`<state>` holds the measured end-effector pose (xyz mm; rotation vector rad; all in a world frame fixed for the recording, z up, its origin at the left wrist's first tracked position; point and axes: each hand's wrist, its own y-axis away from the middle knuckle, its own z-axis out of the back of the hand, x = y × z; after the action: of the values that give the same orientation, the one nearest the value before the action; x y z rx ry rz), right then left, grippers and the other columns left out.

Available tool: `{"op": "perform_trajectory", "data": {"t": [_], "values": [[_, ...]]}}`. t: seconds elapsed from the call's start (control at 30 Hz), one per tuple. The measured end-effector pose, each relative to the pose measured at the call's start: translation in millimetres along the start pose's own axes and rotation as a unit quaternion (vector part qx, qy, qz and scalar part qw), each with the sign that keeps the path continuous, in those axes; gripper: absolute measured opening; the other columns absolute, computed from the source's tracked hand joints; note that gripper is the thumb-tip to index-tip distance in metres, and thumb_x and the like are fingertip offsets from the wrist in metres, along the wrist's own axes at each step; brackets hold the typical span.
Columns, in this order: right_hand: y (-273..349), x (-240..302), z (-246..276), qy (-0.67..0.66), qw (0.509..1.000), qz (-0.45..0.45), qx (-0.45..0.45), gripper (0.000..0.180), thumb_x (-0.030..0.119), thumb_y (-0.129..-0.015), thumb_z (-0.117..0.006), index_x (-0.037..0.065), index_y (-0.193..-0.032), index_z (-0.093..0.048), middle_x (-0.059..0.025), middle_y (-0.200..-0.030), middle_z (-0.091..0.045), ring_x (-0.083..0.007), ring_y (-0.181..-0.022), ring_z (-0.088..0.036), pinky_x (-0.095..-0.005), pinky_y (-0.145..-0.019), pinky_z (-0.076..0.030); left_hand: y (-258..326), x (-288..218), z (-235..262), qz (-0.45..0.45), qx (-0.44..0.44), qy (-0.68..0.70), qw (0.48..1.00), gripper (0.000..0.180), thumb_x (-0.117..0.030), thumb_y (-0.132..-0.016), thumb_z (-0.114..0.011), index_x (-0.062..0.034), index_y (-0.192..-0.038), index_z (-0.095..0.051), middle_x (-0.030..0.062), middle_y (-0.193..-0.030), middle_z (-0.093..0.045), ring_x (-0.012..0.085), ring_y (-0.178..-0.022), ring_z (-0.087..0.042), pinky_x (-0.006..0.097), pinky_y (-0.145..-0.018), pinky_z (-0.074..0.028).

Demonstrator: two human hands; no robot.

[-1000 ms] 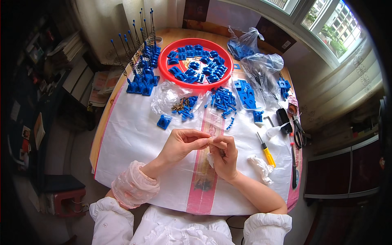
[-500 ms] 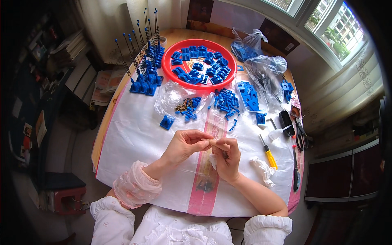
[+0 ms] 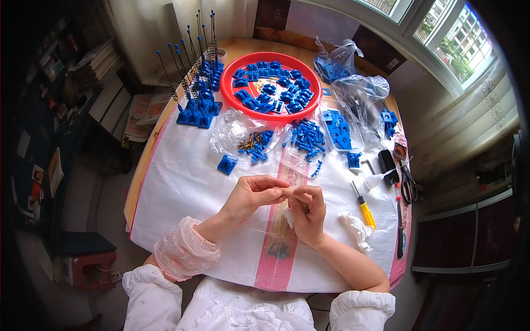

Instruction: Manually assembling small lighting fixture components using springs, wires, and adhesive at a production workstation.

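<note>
White sheeting [image 3: 176,187], banded in pink, is being used as the cover of a wooden table [image 3: 157,135], and daylight is being let in by a window [image 3: 455,47] at the upper right, above a pale curtain [image 3: 472,129]. Toward the far side, blue pieces [image 3: 269,88] are being held in a red basin [image 3: 225,83], flanked on the left by blue stands [image 3: 190,116] with thin rods and springs. A heap of blue pegs [image 3: 308,138] is being displayed nearer; at the right, a yellow-handled screwdriver [image 3: 367,215] is being neighboured by a crumpled tissue [image 3: 356,230].

Above the pink band, the left hand's [image 3: 245,201] thumb and fingers are being held against the fingertips of the right hand [image 3: 309,212]; whether anything small is being pinched there cannot be told. A white scrap [image 3: 289,217] is being clasped by the right hand's curled fingers, its visible part lying just below the meeting fingertips.
</note>
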<state>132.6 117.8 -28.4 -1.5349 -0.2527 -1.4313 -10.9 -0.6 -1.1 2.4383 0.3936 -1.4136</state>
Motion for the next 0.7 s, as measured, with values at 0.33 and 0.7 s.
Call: {"op": "perform_trajectory", "data": {"t": [0.33, 0.7], "values": [[0.8, 0.7, -1.1, -0.005, 1.000, 0.007, 0.013, 0.020, -0.004, -0.099, -0.056, 0.006, -0.112, -0.044, -0.0070, -0.097, -0.072, -0.0032, -0.068, -0.052, -0.0184, -0.059, -0.041, 0.2, 1.7, 1.0, 0.000, -0.004, -0.020, 1.000, 0.022, -0.009, -0.092, -0.069, 0.0008, -0.111, -0.071, 0.0100, -0.105, -0.072, 0.0149, -0.099, -0.068, 0.028, -0.090, -0.056], [1.5, -0.5, 0.3, 0.003, 1.000, 0.006, 0.008, 0.024, -0.010, -0.094, -0.057, 0.003, -0.112, -0.047, -0.0133, -0.099, -0.074, -0.0138, -0.081, -0.066, -0.0239, -0.068, -0.050, 0.0, 0.6, -1.8, -0.009, -0.016, -0.041, 0.999, 0.021, -0.010, -0.090, -0.073, 0.0000, -0.108, -0.072, 0.0090, -0.101, -0.074, 0.0135, -0.093, -0.070, 0.027, -0.087, -0.057]]}}
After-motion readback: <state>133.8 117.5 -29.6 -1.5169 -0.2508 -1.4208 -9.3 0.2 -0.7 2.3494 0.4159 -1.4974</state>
